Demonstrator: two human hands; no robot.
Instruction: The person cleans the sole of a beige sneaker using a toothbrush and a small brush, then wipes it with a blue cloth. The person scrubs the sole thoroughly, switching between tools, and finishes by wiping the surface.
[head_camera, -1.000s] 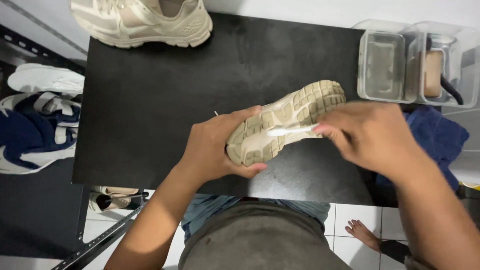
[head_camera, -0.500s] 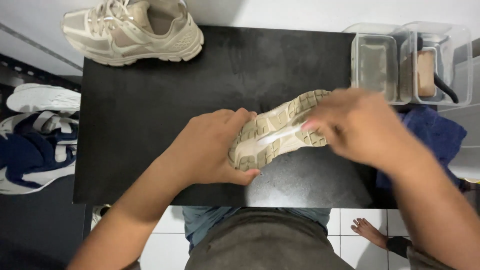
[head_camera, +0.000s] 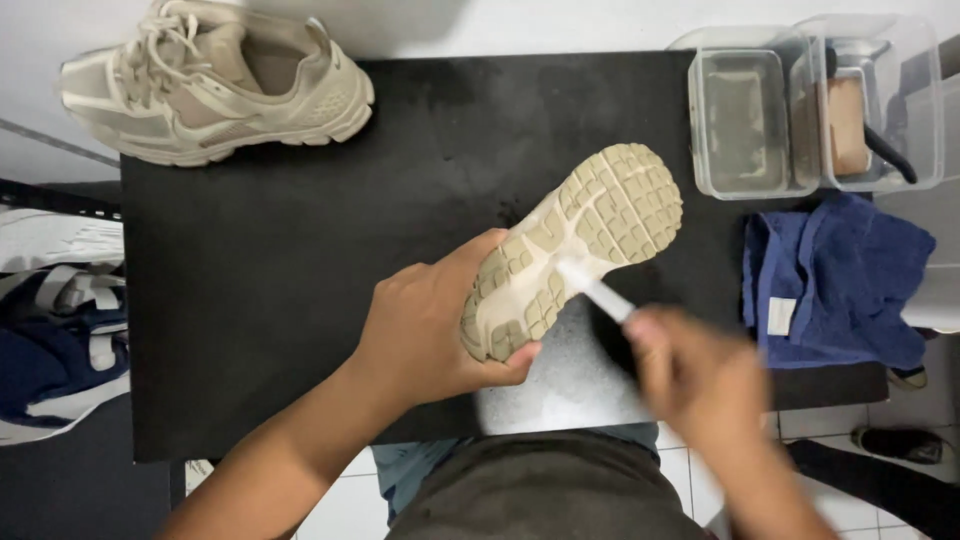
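A beige sneaker (head_camera: 585, 235) lies sole-up over the black table (head_camera: 300, 260). My left hand (head_camera: 430, 325) grips its heel end from the left side. My right hand (head_camera: 695, 385), blurred by motion, holds a white toothbrush (head_camera: 592, 288) whose head rests against the middle of the sole. The sole shows pale lather around the brush. The sneaker's upper is hidden underneath.
A matching beige sneaker (head_camera: 215, 85) stands at the table's far left corner. Two clear plastic tubs (head_camera: 745, 115) sit at the far right, one with a brown brush (head_camera: 850, 120). A blue cloth (head_camera: 835, 280) lies right. White and navy shoes (head_camera: 60, 330) are on the floor left.
My right hand has pulled back toward me and down, off the sole's front, so the toothbrush now angles up from below. The sneaker's toe end is uncovered. My left hand keeps its grip.
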